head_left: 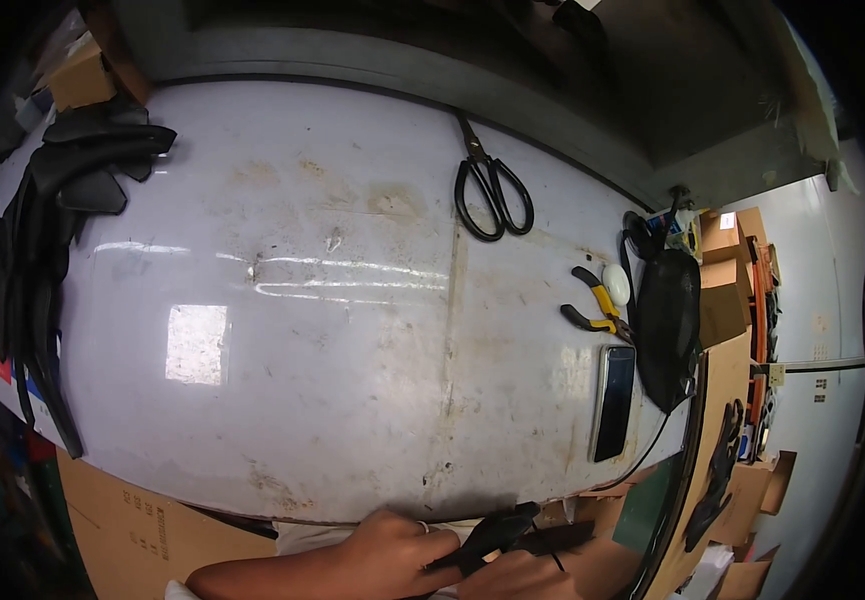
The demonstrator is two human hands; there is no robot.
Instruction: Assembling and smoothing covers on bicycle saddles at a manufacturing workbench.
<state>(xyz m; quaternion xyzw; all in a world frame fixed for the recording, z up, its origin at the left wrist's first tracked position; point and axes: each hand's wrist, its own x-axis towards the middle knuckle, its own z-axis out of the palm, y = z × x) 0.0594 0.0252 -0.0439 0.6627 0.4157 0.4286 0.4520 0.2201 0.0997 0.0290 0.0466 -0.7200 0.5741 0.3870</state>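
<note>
Both my hands are low at the near edge of the white table [303, 330], below its rim. My left hand [393, 550], with a ring on one finger, grips a black flat shaped piece [501, 535]. My right hand [518, 578] holds the same black piece from beneath, with a thin black strip [563, 540] sticking out to the right. The lower part of both hands is cut off by the picture's edge.
Black-handled scissors [493, 195] lie at the table's far side. Yellow-handled pliers [598, 305], a dark phone [615, 402] and a black mesh piece [668, 320] are at the right. A pile of black shaped pieces [48, 230] fills the left end. Cardboard boxes [728, 280] stand right.
</note>
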